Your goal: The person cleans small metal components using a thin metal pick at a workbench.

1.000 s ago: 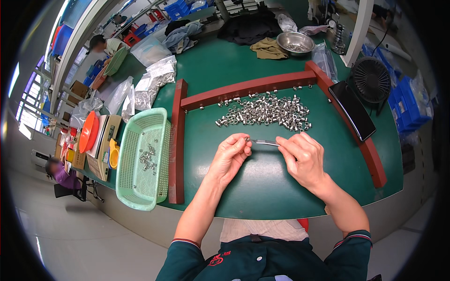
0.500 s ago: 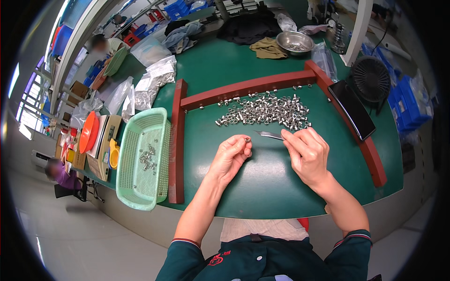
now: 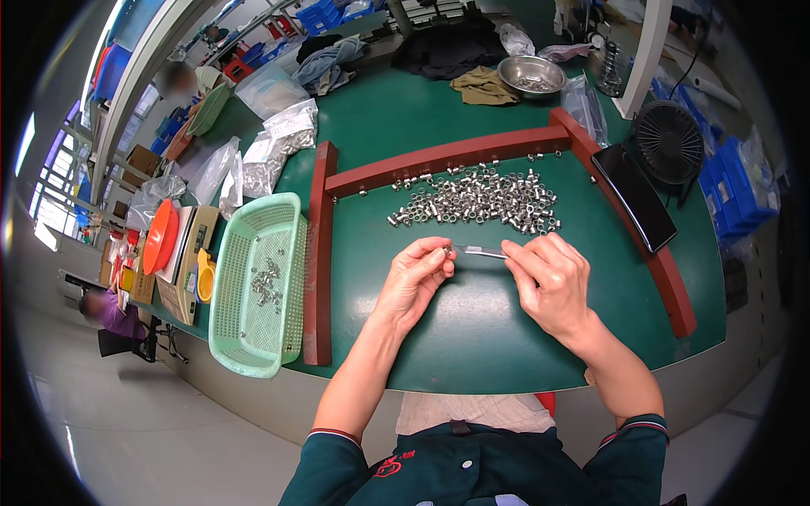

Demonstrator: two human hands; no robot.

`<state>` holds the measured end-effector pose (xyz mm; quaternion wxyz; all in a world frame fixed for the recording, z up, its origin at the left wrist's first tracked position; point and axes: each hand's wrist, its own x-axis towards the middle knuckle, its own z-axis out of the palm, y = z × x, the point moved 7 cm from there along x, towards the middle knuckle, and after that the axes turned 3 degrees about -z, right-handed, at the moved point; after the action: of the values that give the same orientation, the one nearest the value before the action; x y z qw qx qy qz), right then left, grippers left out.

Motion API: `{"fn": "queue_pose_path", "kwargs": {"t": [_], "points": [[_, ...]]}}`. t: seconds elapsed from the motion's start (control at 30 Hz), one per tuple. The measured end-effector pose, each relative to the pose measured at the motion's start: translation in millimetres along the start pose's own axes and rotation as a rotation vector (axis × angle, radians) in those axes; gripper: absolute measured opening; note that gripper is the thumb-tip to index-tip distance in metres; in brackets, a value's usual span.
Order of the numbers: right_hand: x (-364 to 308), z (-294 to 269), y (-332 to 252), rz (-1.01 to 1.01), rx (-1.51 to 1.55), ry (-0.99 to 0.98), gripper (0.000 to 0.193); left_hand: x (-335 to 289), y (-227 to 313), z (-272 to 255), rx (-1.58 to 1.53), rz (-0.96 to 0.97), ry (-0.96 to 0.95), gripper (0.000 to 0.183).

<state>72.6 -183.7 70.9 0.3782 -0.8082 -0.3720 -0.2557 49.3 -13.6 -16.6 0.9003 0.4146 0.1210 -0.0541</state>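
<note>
Between the thumb and forefinger of my left hand (image 3: pixel 415 278) is a small metal bushing (image 3: pixel 447 250). My right hand (image 3: pixel 553 274) is closed around a slim, pointed metal knife (image 3: pixel 483 251). Its tip meets the bushing or sits right at it; my fingertips partly hide the contact. Just beyond both hands, a loose pile of shiny short metal bushings (image 3: pixel 477 198) lies on the green table (image 3: pixel 439 337). To my left stands a light green plastic basket (image 3: pixel 245 333) with some small metal parts at its bottom.
A dark red three-sided frame (image 3: pixel 439 158) borders the pile. A phone (image 3: pixel 634 198) leans on its right bar, beside a black fan (image 3: pixel 666 142). Farther back are a metal bowl (image 3: pixel 531 74) and cloths (image 3: pixel 483 86). Scales (image 3: pixel 187 270) and an orange dish (image 3: pixel 158 239) lie left.
The knife has moved left, and its tip has come to the bushing in my left hand. My right hand has shifted slightly; my left hand stays nearly in place.
</note>
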Motion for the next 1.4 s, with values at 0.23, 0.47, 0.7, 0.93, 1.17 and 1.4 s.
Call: {"fn": "queue_pose_path", "kwargs": {"t": [0.23, 0.47, 0.7, 0.93, 1.17, 1.4], "points": [[-1, 1, 0, 0.000, -0.007, -0.032, 0.020, -1, 4, 4, 0.105, 0.047, 0.023, 0.018], [-1, 2, -1, -0.005, -0.019, -0.050, 0.020, -1, 4, 2, 0.134, 0.063, 0.042, 0.019], [-3, 3, -1, 0.000, -0.029, -0.073, 0.020, -2, 6, 0, 0.246, 0.132, 0.044, 0.018], [-4, 4, -10, -0.084, -0.184, -0.054, 0.023, 0, 2, -4, 0.205, 0.084, 0.044, 0.015], [-6, 2, -13, -0.065, -0.149, 0.014, 0.028, 1, -3, -1, -0.022, 0.008, -0.026, 0.014], [-1, -3, -10, -0.037, -0.125, 0.038, 0.025, 1, -4, -1, -0.067, -0.030, -0.062, 0.015]]}}
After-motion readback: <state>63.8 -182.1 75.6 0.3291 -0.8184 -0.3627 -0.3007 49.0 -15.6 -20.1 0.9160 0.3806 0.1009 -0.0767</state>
